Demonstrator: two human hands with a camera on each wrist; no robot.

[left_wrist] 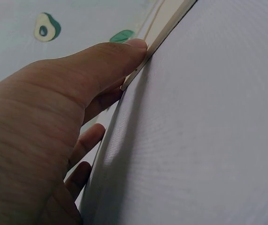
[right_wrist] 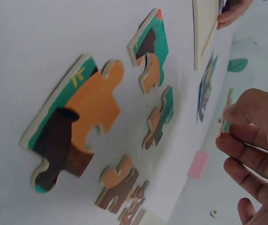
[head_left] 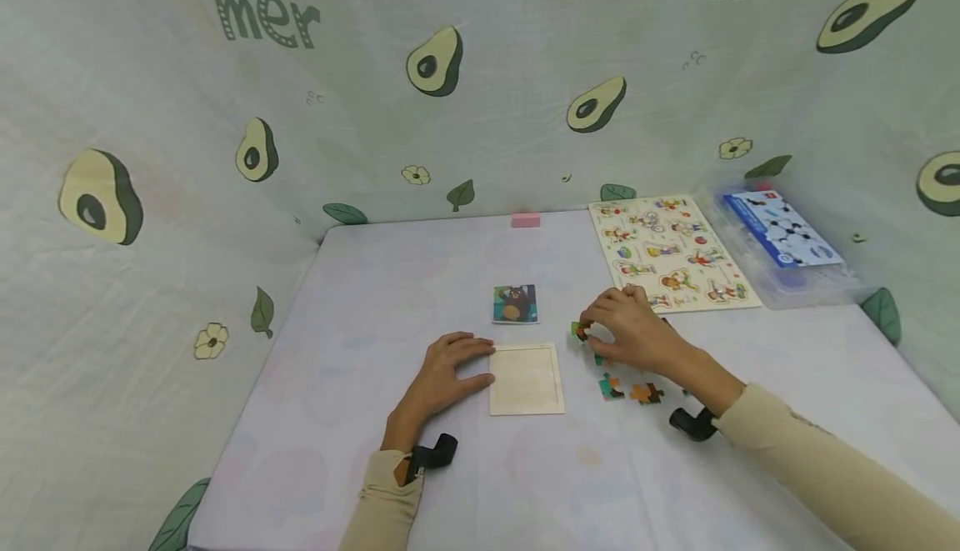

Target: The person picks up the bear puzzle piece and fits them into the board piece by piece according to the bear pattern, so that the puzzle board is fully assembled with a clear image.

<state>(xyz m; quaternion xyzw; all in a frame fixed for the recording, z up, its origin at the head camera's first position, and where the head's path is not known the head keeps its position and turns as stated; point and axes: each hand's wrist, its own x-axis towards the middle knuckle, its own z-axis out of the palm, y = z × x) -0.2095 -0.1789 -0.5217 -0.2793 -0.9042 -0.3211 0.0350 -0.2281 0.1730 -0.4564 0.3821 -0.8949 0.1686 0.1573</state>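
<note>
A square wooden puzzle tray [head_left: 527, 381] lies flat with nothing in its recess. My left hand [head_left: 446, 373] rests at its left side, thumb and fingers spread. In the left wrist view the thumb tip touches the rim of the tray [left_wrist: 164, 23]. Between thumb and forefinger my right hand [head_left: 626, 330] pinches a jigsaw piece [right_wrist: 226, 111], seen edge-on in the right wrist view and lifted off the table. Below that hand lie several loose pieces, among them a green-and-orange one [head_left: 611, 387] and an orange-and-brown one [head_left: 647, 393].
Behind the tray lies a small bear picture [head_left: 515, 304]. A pink block [head_left: 526, 220] sits at the table's back edge. To the back right are a board of painted figures [head_left: 663, 251] and a clear plastic box [head_left: 795, 284] with a blue booklet [head_left: 783, 228].
</note>
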